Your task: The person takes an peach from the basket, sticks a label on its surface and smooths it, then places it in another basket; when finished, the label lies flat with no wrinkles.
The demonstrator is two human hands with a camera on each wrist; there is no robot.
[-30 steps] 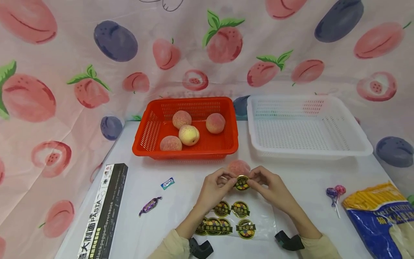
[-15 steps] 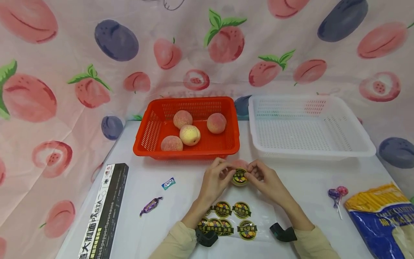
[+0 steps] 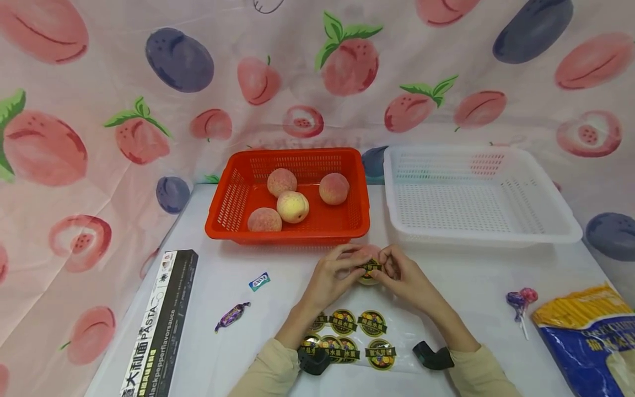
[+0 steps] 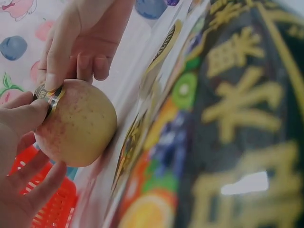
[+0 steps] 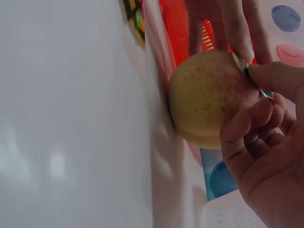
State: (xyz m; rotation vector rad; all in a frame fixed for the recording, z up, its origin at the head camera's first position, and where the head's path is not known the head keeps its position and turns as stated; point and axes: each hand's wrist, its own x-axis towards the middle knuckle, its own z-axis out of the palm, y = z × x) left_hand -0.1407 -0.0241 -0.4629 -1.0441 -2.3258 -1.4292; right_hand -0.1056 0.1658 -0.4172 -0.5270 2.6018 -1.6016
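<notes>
A peach (image 3: 369, 251) rests on the white table in front of the baskets. A round black-and-gold fruit sticker (image 3: 372, 267) lies against its near side. My left hand (image 3: 331, 275) pinches the sticker's left edge, its other fingers spread beside the peach. With thumb and curled index finger, my right hand (image 3: 408, 277) holds the right edge. In the left wrist view, both thumbs meet on the sticker (image 4: 49, 97) over the blushed skin of the peach (image 4: 88, 126). Fingers hide part of the sticker. Below the hands lies a clear sheet (image 3: 407, 331) bearing several similar stickers.
Behind stand a red basket (image 3: 288, 236) with several peaches and a white basket (image 3: 476, 234). Leftward lie a pasta box (image 3: 161, 325), a purple-wrapped candy (image 3: 232, 316) and a small candy (image 3: 259, 281). Lollipops (image 3: 521, 300) and a yellow-blue bag (image 3: 590, 342) lie rightward.
Both hands have brought the sticker from in front of the peach onto its surface. The left fingers now reach further over the peach's top. The view has shifted slightly.
</notes>
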